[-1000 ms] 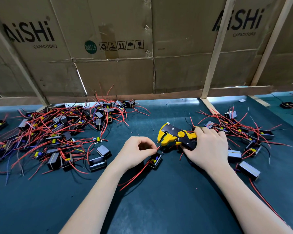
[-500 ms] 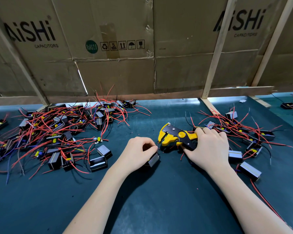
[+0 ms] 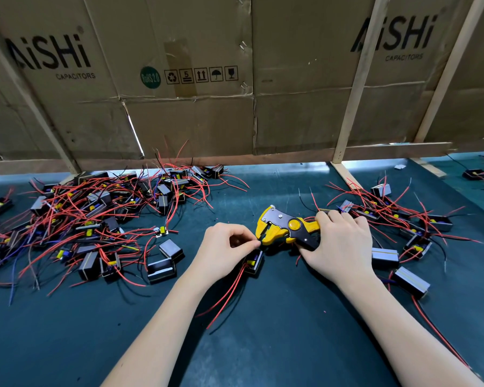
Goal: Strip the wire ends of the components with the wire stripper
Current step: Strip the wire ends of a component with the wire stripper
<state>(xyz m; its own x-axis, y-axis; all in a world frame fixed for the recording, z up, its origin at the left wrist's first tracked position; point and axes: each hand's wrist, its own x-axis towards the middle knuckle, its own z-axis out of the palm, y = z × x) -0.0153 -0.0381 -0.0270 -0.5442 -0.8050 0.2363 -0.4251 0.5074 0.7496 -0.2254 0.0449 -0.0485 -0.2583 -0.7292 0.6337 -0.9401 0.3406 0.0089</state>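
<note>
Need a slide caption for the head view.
Left hand feeds a wire into the yellow-and-black wire stripper gripped by the right hand.

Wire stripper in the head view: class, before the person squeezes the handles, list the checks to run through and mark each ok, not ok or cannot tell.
1. Right hand grips the wire stripper handles: ok.
2. Left hand pinches a wire at the stripper's mouth: ok.
3. Wire end seated between the blades: cannot tell, fingers hide it.
4. Left fingertips clear of the mouth: not ok, they sit right beside it.
5. Component lies on the mat under the left hand: ok.
6. Its loose red wires trail towards the person, away from the stripper: ok.
</note>
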